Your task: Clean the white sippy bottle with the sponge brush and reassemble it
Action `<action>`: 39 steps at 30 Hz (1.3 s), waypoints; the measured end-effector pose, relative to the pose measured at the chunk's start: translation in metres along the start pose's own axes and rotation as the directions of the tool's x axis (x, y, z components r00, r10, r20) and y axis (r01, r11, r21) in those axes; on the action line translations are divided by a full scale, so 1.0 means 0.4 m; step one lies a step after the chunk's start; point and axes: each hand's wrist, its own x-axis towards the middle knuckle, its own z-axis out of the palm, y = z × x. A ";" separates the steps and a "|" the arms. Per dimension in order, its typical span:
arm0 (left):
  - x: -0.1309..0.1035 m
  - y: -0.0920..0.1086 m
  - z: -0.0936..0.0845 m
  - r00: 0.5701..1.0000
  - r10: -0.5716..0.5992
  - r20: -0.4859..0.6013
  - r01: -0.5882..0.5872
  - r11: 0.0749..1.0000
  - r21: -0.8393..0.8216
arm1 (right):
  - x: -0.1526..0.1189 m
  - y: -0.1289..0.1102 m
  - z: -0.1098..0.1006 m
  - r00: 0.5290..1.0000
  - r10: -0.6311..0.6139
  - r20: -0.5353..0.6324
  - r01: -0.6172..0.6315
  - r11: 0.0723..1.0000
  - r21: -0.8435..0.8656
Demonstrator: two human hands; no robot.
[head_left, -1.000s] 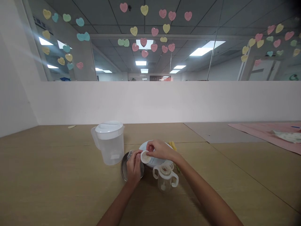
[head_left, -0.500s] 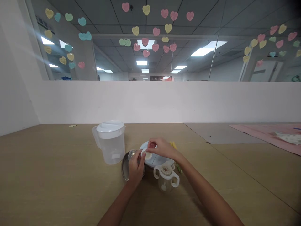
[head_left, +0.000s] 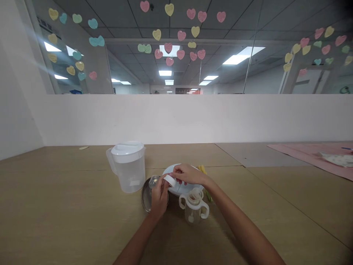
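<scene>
holding a white ring (head_left: 170, 180), both hands (head_left: 176, 184) crowd between pitcher (head_left: 127, 166) and cup (head_left: 193, 207).

Small white ring (head_left: 170, 180), tilted, above white plate (head_left: 176, 189).

The tabletop (head_left: 68, 206) looks like matt, smooth wood laminate. On it, the jug (head_left: 127, 167) is frosted translucent plastic with a white plastic lid. Right of the jug, the two-handled cup (head_left: 193, 208) is clear and cream plastic; the plate (head_left: 176, 189) is glossy white.
</scene>
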 end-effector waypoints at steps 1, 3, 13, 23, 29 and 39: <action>0.000 0.001 -0.001 1.000 0.001 -0.004 -0.001 1.000 -0.010 | 0.000 -0.001 0.000 1.000 -0.005 -0.028 0.004 1.000 -0.030; 0.001 0.003 -0.005 1.000 0.008 -0.027 -0.009 0.999 -0.045 | 0.001 -0.004 0.001 0.993 -0.024 -0.116 0.009 0.992 -0.129; -0.008 0.010 0.000 0.994 0.104 0.016 -0.105 0.990 0.095 | -0.010 -0.039 0.016 0.962 -0.134 -0.238 0.032 0.920 -0.391; -0.011 -0.012 0.012 0.985 0.167 -0.039 -0.164 0.984 0.076 | -0.026 -0.073 0.020 0.897 -0.299 -0.324 0.132 0.884 -0.449; -0.005 -0.016 0.005 0.977 0.214 -0.029 -0.212 0.976 0.039 | -0.040 -0.100 0.042 0.850 -0.392 -0.351 0.113 0.788 -0.606; -0.010 -0.031 -0.006 0.968 0.249 0.036 -0.250 0.967 0.057 | -0.070 -0.117 0.058 0.828 -0.522 -0.206 0.207 0.626 -0.752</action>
